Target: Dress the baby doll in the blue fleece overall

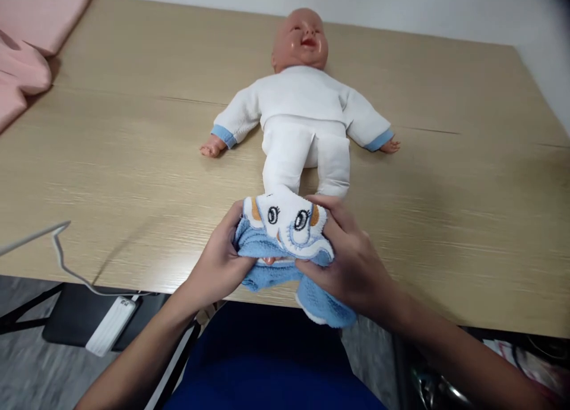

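Observation:
A baby doll (303, 95) lies on its back on the table, its head at the far side and its legs towards me. It wears a white top with blue cuffs, and its legs are white. My left hand (222, 256) and my right hand (351, 250) grip the two sides of blue terry baby pants (285, 235) with a white elephant face on them. The pants are bunched around the ends of the doll's legs. A bit of a doll's foot (269, 260) shows in the opening. One blue pant leg hangs past the table's near edge.
The wooden table (133, 149) meets a white wall at the back. Pink cloth (27, 60) lies at the far left. A white cable (62, 261) runs over the near left edge to a white power bank (111, 327) on a black seat below. Items sit below at the right.

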`<state>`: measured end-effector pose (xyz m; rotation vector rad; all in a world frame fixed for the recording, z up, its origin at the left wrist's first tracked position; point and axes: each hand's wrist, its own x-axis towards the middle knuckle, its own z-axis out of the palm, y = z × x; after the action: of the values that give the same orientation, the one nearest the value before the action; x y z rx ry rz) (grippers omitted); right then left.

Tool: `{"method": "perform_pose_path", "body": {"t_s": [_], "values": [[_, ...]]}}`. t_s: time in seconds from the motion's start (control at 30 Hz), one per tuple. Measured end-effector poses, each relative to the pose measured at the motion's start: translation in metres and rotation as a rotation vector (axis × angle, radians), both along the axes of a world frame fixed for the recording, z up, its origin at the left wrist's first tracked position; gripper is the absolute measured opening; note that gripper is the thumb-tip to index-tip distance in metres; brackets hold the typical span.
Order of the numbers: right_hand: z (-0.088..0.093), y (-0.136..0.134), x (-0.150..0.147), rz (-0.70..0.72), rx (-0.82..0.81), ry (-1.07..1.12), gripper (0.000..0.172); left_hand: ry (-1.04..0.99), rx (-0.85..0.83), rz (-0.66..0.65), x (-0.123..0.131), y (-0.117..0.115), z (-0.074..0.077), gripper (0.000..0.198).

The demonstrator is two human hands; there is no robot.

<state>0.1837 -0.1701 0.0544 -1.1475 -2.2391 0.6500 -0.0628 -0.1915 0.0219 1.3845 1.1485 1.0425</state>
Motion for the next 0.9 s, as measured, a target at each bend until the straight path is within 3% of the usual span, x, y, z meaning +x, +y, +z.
{"method": "perform_pose_path", "body": {"t_s": [0.23, 0.43, 0.6, 0.77, 0.9], "values": [[-0.002, 0.000, 0.002, -0.087, 0.045, 0.033, 0.049, 0.104, 0.137, 0.047, -0.005, 0.006, 0.006, 0.036], [-0.005, 0.015, 0.004, -0.087, 0.138, 0.150, 0.018, 0.296, 0.249, -0.129, -0.023, 0.027, 0.022, 0.018], [0.003, 0.044, 0.016, 0.071, 0.003, 0.176, 0.022, 0.168, 0.113, -0.293, -0.028, 0.049, 0.025, 0.023], [0.010, 0.071, 0.027, 0.239, -0.204, 0.174, 0.030, 0.076, 0.037, -0.333, -0.028, 0.060, 0.025, 0.034], [0.017, 0.073, 0.022, 0.269, -0.272, 0.181, 0.032, 0.026, 0.004, -0.360, -0.034, 0.063, 0.023, 0.030]]}}
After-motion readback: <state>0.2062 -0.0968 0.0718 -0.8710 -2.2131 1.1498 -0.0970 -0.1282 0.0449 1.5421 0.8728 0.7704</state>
